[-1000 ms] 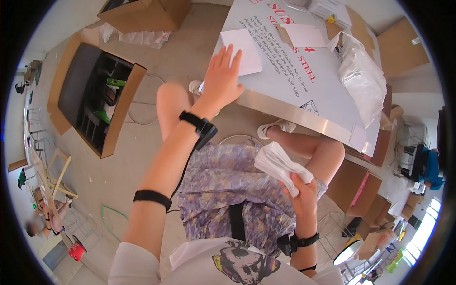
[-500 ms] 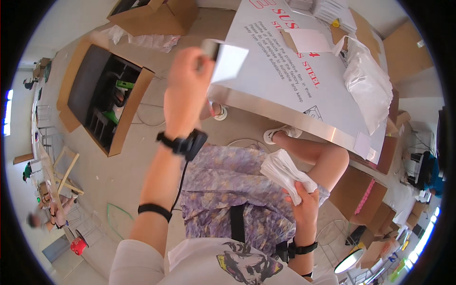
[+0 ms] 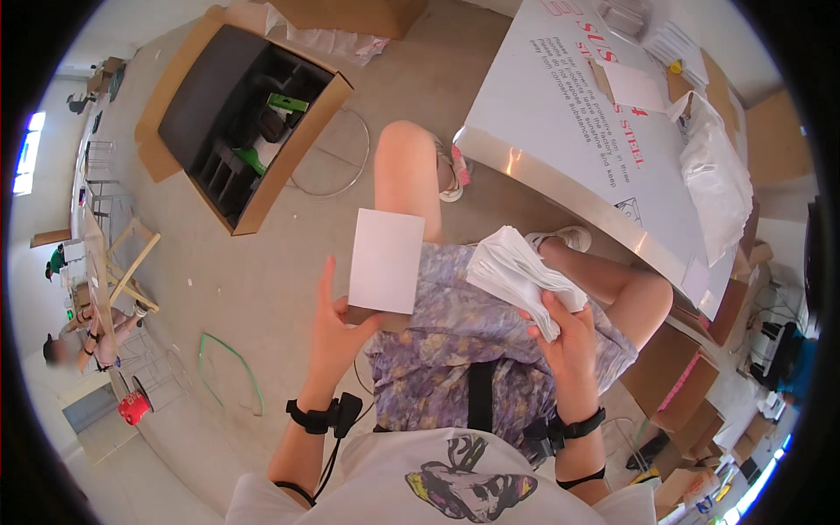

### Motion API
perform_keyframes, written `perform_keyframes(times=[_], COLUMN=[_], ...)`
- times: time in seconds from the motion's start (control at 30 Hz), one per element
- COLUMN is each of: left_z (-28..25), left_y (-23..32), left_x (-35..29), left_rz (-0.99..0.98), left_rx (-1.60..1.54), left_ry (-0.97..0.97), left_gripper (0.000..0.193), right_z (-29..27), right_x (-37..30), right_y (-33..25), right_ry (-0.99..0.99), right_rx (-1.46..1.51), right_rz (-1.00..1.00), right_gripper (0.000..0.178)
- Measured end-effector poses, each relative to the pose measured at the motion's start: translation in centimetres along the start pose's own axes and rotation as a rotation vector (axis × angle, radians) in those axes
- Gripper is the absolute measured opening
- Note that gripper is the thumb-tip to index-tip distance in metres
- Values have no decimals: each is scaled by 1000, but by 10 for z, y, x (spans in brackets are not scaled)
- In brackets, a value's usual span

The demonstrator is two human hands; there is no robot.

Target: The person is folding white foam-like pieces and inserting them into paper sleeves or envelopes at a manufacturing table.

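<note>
In my left hand (image 3: pixel 337 337) is a flat white rectangular card (image 3: pixel 386 262) with a brown strip along its lower edge. My thumb lies at that edge, the index finger points up beside the card, and the other fingers are partly hidden. It is raised in front of my left knee and lap. My right hand (image 3: pixel 564 337) grips a thick bundle of folded white sheets (image 3: pixel 516 273) by its near end, thumb on top. The far end of the bundle fans out slightly over my patterned skirt (image 3: pixel 455 350).
A film-covered metal table (image 3: pixel 542 149) stands ahead on the right, with a white plastic bag (image 3: pixel 713 175) and paper stacks (image 3: pixel 678 48) on it. An open carton (image 3: pixel 284 171) with black dividers sits on the floor at far left. More cardboard boxes (image 3: pixel 674 376) are at right.
My left hand has come back from beside the table's left corner, bringing the white card over my lap. The right hand still holds the bundle. My view has shifted left.
</note>
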State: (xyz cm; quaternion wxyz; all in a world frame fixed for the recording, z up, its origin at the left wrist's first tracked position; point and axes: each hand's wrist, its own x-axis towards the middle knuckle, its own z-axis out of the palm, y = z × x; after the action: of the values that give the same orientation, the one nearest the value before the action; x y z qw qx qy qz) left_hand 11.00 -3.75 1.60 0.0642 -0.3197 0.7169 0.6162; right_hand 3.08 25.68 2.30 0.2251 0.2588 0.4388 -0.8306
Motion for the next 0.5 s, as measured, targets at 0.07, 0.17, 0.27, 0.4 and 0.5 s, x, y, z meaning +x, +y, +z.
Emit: perform_keyframes(times=[0.07,0.17,0.27,0.4,0.5], left_z=[-2,3,-2,0,14], left_y=[-3,11,19,35,45], left_x=[5,16,36,49,51], left_rz=[26,302,494,518,587], left_rx=[157,433,495,648,861], left_ry=[-125,-101,-214,-292,-246], left_gripper=[103,107,110,109,99], right_z=[-2,-12,-20,-23,-20], right_x=[0,-2,-8,-15,-22], right_y=[1,3,5,10,10], right_ry=[10,54,59,73,72], right_rx=[-21,-3,11,28,25], right_rz=[13,-8,-45,-6,30], right_gripper=[32,30,29,29,30])
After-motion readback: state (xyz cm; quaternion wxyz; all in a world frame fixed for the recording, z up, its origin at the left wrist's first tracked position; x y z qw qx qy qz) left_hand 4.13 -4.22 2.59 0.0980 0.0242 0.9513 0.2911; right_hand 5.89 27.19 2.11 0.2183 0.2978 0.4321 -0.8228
